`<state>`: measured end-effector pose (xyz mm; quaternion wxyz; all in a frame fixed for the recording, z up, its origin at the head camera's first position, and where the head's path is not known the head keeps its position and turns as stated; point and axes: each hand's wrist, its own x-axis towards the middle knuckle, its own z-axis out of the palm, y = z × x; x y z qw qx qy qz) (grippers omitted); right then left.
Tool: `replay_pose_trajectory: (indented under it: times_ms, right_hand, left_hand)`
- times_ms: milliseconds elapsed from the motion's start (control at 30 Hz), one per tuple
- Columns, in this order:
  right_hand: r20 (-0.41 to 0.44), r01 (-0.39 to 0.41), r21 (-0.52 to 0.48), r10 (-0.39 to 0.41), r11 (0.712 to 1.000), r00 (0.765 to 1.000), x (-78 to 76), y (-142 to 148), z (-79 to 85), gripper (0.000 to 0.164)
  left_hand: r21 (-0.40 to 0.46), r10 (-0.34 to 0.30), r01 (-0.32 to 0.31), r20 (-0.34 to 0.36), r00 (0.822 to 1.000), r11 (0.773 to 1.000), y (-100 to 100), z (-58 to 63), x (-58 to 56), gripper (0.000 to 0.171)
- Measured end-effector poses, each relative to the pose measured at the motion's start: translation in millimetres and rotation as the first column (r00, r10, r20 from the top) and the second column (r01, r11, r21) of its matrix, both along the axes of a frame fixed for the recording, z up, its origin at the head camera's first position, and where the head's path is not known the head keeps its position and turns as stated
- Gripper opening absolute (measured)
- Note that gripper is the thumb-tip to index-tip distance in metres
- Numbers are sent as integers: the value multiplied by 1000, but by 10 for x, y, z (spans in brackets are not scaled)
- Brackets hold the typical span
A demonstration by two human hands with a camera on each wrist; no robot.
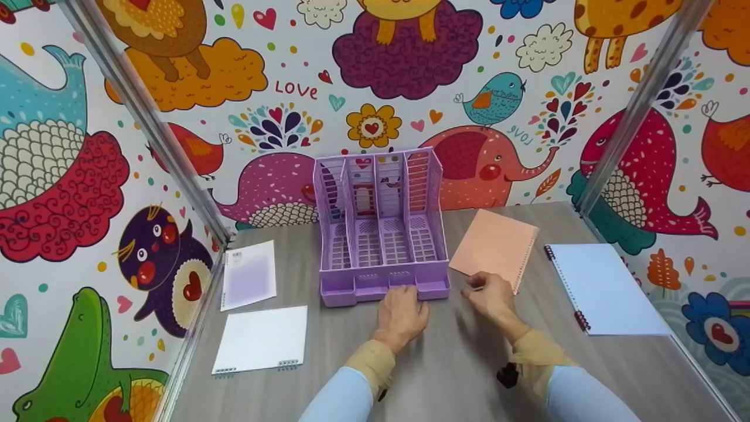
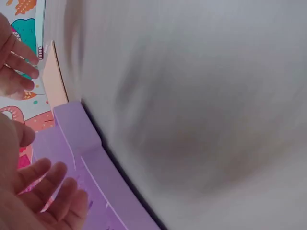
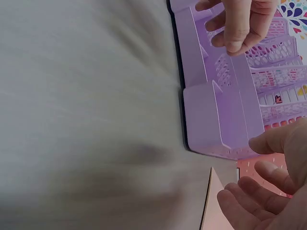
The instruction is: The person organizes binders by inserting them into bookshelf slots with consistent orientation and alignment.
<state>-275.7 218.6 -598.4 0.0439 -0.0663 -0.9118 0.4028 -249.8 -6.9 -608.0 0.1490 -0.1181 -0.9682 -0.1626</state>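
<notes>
A purple desktop file organizer (image 1: pixel 381 234) with upright dividers stands at the back middle of the table, small trays along its front. My left hand (image 1: pixel 401 313) is over that front edge; its fingers (image 2: pixel 57 191) are loosely bent with nothing between them in the left wrist view. To the right, my right hand (image 1: pixel 492 296) hovers off the organizer's front corner, by the peach notebook (image 1: pixel 497 243). Its fingers (image 3: pixel 254 191) are spread and relaxed, and the palm is bare in the right wrist view. Whether either hand touches the organizer is hard to tell.
At the right lies a pale blue ring-bound notebook (image 1: pixel 606 290). On the left are a notebook with a lilac cover (image 1: pixel 249 278) and a white spiral notebook (image 1: pixel 262 339). Cartoon-printed walls (image 1: pixel 375 105) enclose the table's back and sides.
</notes>
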Motion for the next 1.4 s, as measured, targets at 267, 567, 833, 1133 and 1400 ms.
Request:
replay_pose_trajectory:
  times_ms: [267,567,833,1133,1400]
  right_hand:
    - [66,18,27,-20,999,998,-84,151,-11,27]
    - [85,31,27,-33,999,996,-176,345,9,27]
    - [63,51,65,-55,997,997,-204,517,-53,28]
    - [123,84,68,-92,994,988,-264,739,-74,33]
    - [189,120,82,-134,989,973,-303,863,-82,40]
  left_hand:
    - [-39,-32,35,68,997,999,126,19,-28,22]
    - [-103,-59,69,96,994,992,300,88,-55,20]
    - [-91,-92,97,65,994,991,392,73,-58,17]
    - [-131,-97,113,125,987,985,511,91,-80,24]
    - [-169,-97,116,112,989,979,649,94,-103,32]
